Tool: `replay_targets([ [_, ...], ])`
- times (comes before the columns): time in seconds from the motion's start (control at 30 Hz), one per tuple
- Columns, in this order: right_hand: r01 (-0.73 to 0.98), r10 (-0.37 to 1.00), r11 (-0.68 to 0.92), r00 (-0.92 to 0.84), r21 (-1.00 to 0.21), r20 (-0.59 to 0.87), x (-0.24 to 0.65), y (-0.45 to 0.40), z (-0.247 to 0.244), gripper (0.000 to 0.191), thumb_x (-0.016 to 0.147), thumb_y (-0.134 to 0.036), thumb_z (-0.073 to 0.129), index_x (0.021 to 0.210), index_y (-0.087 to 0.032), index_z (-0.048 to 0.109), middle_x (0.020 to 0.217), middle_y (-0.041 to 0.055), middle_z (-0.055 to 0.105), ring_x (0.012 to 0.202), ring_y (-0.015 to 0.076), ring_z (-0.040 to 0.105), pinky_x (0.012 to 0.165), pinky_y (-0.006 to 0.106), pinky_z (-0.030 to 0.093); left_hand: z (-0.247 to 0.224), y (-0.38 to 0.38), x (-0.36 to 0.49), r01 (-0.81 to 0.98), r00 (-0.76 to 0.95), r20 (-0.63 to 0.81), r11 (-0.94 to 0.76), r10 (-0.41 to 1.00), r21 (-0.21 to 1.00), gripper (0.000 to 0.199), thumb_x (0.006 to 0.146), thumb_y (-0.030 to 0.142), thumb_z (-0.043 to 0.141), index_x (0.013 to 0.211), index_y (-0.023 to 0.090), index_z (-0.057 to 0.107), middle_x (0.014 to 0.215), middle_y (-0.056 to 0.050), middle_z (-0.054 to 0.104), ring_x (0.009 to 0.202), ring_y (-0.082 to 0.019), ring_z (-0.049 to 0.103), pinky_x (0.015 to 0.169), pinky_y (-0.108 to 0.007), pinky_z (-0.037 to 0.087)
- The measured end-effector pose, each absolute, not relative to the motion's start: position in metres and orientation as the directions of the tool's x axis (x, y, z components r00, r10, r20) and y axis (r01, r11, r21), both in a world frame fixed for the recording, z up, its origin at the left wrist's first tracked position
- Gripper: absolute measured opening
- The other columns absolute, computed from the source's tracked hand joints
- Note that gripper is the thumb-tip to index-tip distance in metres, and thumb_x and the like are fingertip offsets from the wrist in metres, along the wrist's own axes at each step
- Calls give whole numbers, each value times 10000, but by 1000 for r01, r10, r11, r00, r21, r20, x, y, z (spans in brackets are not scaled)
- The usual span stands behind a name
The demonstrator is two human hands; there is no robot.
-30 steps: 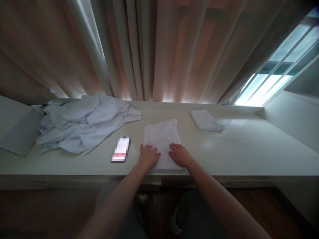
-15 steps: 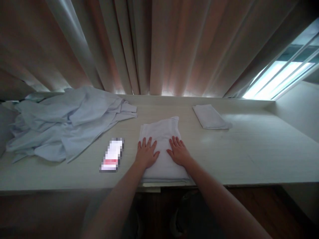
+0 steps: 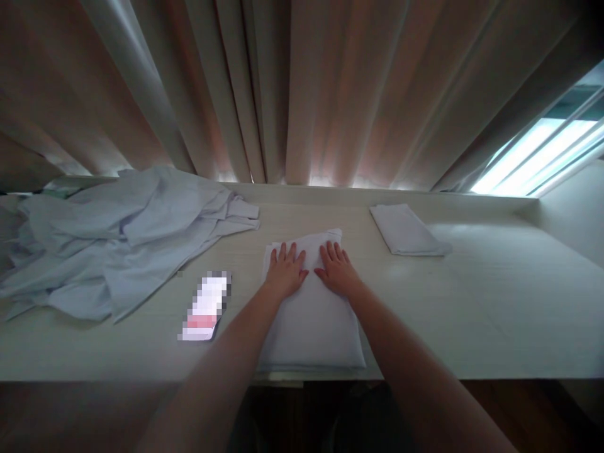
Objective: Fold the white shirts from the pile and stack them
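Left hand (image 3: 286, 274) and right hand (image 3: 338, 272), in the head view, lie flat and outspread on the folded white cloth (image 3: 311, 333), pressing or resting on it without gripping anything. Its long axis runs away from the person across the worktop (image 3: 472, 314), and neither hand is clearly nearer: they sit side by side on its far half, left hand by the left edge, right hand by the right. Most of the cloth stretches from the hands back toward the person, between the forearms, ending just inside the worktop's near edge.
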State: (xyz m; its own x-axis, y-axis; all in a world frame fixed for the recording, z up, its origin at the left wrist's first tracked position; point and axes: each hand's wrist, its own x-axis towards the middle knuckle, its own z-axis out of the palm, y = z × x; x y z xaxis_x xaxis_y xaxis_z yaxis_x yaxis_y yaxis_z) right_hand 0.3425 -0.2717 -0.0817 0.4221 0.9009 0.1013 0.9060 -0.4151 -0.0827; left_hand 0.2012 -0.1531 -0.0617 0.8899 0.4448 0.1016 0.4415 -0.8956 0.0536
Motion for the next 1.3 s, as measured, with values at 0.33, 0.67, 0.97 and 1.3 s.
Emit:
replay_targets([
  [0.33,909,908,-400,410,-115,83,351,-269,-110,686,846,-573,203,1394,-162,170,1465,80,53,1320,293,25,1043,455,84,-96,-150,196,485,870,69,-872,489,67,591,830,545,268,1360,286,231,1460,-30,156,1325,-308,38,1040,-502,30],
  [0.67,905,905,-412,420,-106,73,351,-268,-109,691,842,-578,200,1396,-168,156,1465,79,56,1321,294,23,1043,459,74,-94,-149,198,478,873,66,-875,483,81,597,828,542,267,1363,281,228,1463,-27,143,1326,-311,26,1040,-508,24],
  [0.97,907,908,-411,416,-94,43,352,-266,-103,687,845,-571,207,1392,-157,178,1461,95,80,1321,286,42,1042,461,96,-93,-146,198,503,862,40,-862,506,66,628,820,559,256,1368,252,228,1464,-48,133,1324,-316,32,1036,-515,43],
  [1.3,978,983,-176,180,-108,25,306,-319,-74,618,868,-496,265,1391,-174,198,1453,88,100,1322,266,39,1048,450,137,-60,-175,142,460,885,72,-888,460,26,590,832,517,299,1348,231,272,1454,-80,167,1329,-280,68,1051,-466,66],
])
